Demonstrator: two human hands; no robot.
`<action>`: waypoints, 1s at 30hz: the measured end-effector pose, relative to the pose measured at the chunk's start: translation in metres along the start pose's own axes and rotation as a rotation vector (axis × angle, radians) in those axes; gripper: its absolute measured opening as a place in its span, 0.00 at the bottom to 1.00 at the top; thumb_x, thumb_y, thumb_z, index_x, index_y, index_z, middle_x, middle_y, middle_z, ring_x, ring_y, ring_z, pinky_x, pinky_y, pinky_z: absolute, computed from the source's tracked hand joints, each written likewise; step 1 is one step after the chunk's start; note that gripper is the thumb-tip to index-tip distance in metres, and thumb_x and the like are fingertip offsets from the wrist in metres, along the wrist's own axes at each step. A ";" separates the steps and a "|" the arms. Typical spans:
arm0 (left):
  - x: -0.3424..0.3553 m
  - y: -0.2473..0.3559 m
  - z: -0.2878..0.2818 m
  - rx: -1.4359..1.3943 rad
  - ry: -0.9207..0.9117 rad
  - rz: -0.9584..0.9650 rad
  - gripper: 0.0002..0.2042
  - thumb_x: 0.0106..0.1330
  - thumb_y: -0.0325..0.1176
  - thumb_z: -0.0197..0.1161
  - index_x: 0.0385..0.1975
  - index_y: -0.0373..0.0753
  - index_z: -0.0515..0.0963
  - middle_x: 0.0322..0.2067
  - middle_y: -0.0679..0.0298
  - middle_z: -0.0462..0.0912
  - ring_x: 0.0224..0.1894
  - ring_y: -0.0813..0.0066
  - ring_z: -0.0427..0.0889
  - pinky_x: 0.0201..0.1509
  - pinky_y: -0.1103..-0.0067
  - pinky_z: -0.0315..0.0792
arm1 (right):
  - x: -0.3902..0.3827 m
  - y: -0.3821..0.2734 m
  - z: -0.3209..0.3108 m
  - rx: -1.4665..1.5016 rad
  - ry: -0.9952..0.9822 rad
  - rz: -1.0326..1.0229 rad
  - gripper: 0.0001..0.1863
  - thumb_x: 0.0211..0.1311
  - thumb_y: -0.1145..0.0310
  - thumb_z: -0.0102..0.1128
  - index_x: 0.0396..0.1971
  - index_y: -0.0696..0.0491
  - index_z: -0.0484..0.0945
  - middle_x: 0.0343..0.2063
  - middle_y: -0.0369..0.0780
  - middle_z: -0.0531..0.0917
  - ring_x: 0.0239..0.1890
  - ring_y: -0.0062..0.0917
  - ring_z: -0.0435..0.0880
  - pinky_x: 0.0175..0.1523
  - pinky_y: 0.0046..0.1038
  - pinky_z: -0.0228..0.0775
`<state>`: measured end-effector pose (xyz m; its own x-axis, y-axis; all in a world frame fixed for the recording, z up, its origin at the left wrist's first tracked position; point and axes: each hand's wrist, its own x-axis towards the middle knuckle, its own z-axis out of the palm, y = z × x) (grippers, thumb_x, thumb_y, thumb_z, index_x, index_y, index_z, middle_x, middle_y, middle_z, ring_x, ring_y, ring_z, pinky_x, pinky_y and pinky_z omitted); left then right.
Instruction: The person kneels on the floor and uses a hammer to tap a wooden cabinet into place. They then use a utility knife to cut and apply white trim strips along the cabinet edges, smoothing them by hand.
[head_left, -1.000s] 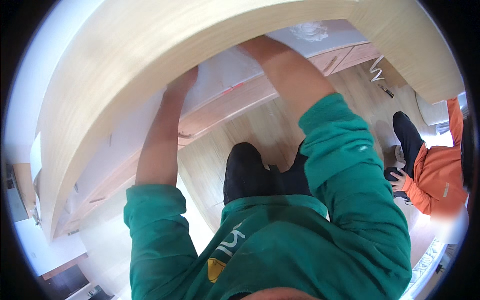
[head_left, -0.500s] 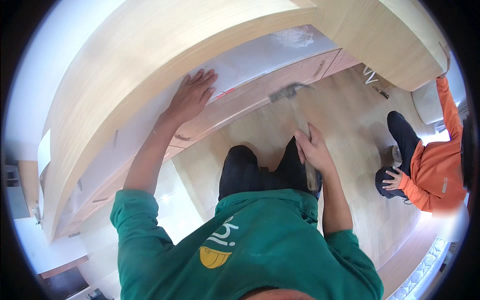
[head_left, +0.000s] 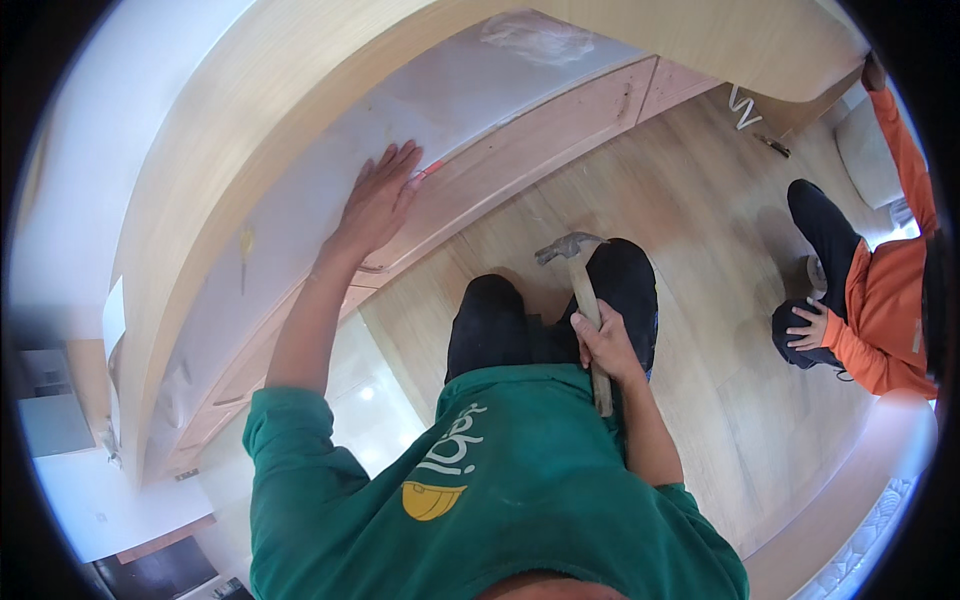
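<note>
My right hand (head_left: 608,345) is wrapped round the wooden handle of a claw hammer (head_left: 581,275). The hammer is held over my right thigh, its grey metal head up and away from me. Off to the left, my left hand (head_left: 380,200) lies with its fingers stretched out on the pale top (head_left: 430,115) of a low pinkish drawer unit (head_left: 540,130). By its fingertips is a small red thing (head_left: 430,170), too small to name, at the top's front edge.
A curved light-wood panel (head_left: 200,150) stands over the unit. At right, a person in orange (head_left: 885,310) crouches with one hand on the panel's far end. A white strip (head_left: 742,107) and a dark knife-like tool (head_left: 772,146) lie on the wood floor (head_left: 720,260).
My right hand has brought the hammer down and back toward me, away from the drawer unit. My left hand stays on the top. The whole view has shifted slightly.
</note>
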<state>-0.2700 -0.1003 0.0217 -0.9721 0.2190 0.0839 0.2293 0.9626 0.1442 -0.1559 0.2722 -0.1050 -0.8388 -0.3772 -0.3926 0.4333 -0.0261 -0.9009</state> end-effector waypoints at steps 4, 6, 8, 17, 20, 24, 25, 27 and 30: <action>0.007 -0.014 -0.015 -0.050 -0.125 -0.040 0.24 0.76 0.44 0.42 0.68 0.41 0.62 0.71 0.59 0.56 0.73 0.56 0.54 0.74 0.57 0.47 | 0.007 0.004 -0.009 0.150 0.021 0.010 0.18 0.67 0.57 0.60 0.38 0.58 0.68 0.15 0.34 0.69 0.11 0.17 0.68 0.16 0.25 0.66; 0.032 -0.023 -0.014 -0.060 -0.149 -0.111 0.24 0.77 0.44 0.41 0.67 0.41 0.63 0.71 0.57 0.55 0.73 0.57 0.53 0.74 0.57 0.48 | 0.008 0.002 -0.012 0.212 0.038 0.018 0.17 0.68 0.58 0.58 0.37 0.58 0.67 0.17 0.34 0.70 0.12 0.17 0.69 0.16 0.25 0.67; 0.053 -0.070 0.002 0.095 -0.007 -0.116 0.22 0.77 0.43 0.41 0.64 0.39 0.66 0.70 0.54 0.57 0.72 0.57 0.57 0.70 0.56 0.56 | 0.005 0.001 -0.006 0.205 0.013 0.033 0.17 0.68 0.58 0.58 0.37 0.58 0.67 0.17 0.34 0.70 0.11 0.17 0.69 0.16 0.25 0.67; 0.182 -0.202 0.041 0.209 0.135 -0.364 0.29 0.73 0.50 0.38 0.71 0.44 0.53 0.71 0.57 0.56 0.71 0.50 0.55 0.70 0.52 0.55 | -0.025 -0.003 -0.006 0.070 0.039 0.080 0.21 0.68 0.54 0.58 0.38 0.60 0.68 0.14 0.34 0.71 0.12 0.18 0.70 0.18 0.23 0.66; 0.192 -0.227 0.056 0.173 0.248 -0.335 0.28 0.73 0.51 0.39 0.69 0.43 0.59 0.69 0.56 0.60 0.71 0.51 0.58 0.71 0.59 0.56 | -0.025 0.003 -0.009 0.094 0.063 0.070 0.21 0.68 0.54 0.58 0.39 0.60 0.68 0.15 0.33 0.70 0.12 0.17 0.70 0.19 0.24 0.67; 0.175 -0.251 0.044 0.181 0.317 -0.318 0.27 0.73 0.53 0.42 0.65 0.44 0.68 0.68 0.56 0.64 0.70 0.55 0.61 0.73 0.67 0.55 | -0.021 0.003 -0.007 0.186 0.074 0.096 0.19 0.69 0.56 0.58 0.40 0.59 0.67 0.16 0.34 0.70 0.12 0.17 0.70 0.18 0.24 0.68; 0.168 -0.249 0.042 0.152 0.320 -0.305 0.27 0.73 0.53 0.42 0.64 0.45 0.69 0.67 0.56 0.64 0.70 0.56 0.61 0.73 0.69 0.54 | -0.019 0.003 -0.007 0.211 0.068 0.094 0.19 0.69 0.57 0.57 0.40 0.59 0.67 0.16 0.34 0.70 0.12 0.17 0.70 0.18 0.24 0.68; 0.155 -0.218 0.039 -0.024 0.274 -0.314 0.25 0.73 0.52 0.44 0.64 0.46 0.69 0.68 0.56 0.64 0.70 0.58 0.61 0.73 0.71 0.54 | -0.014 0.003 -0.012 0.252 0.082 0.087 0.18 0.69 0.57 0.57 0.41 0.58 0.67 0.17 0.34 0.69 0.12 0.17 0.69 0.18 0.25 0.69; 0.122 -0.173 0.017 -0.065 0.194 -0.303 0.23 0.74 0.48 0.45 0.64 0.48 0.69 0.68 0.57 0.64 0.72 0.59 0.58 0.73 0.73 0.53 | -0.009 0.004 -0.013 0.323 0.069 0.094 0.17 0.69 0.58 0.57 0.40 0.58 0.67 0.16 0.34 0.69 0.12 0.17 0.69 0.18 0.25 0.69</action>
<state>-0.4292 -0.2377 -0.0099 -0.9703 -0.1154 0.2127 -0.0594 0.9656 0.2531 -0.1511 0.2871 -0.1072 -0.8056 -0.3291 -0.4927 0.5828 -0.2905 -0.7589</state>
